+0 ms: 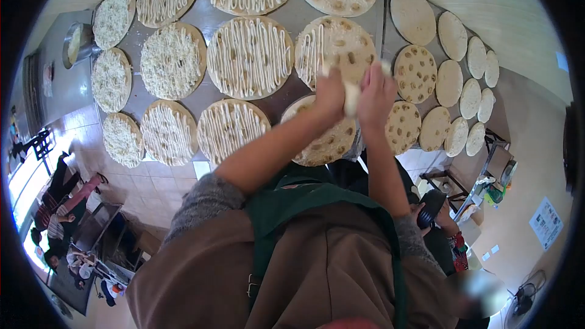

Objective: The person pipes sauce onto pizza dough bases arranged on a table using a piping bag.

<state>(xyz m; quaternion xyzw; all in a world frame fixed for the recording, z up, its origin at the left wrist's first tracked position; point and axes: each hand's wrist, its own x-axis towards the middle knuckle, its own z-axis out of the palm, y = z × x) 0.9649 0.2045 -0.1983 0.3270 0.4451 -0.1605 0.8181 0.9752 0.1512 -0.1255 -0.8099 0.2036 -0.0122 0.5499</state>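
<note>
My left hand [329, 92] and my right hand [376, 94] are both closed around a soft, pale piping bag [351, 99], slightly blurred. They hold it above a round flat dough base [353, 42] with browned dimples. White sauce lines cover the left part of this base; its right part is bare. To its left lies a base striped all over with sauce [250, 58]. A dimpled base without sauce [323, 143] sits nearest my body, partly covered by my left forearm.
Bases topped with white shreds [173, 61] lie on the metal table [204, 24], near a metal bowl [74, 45]. Plain and dimpled bases [415, 74] fill the right side. Another person's hand [448, 222] is close by at lower right, beside a black object [431, 207]. More people are at far left.
</note>
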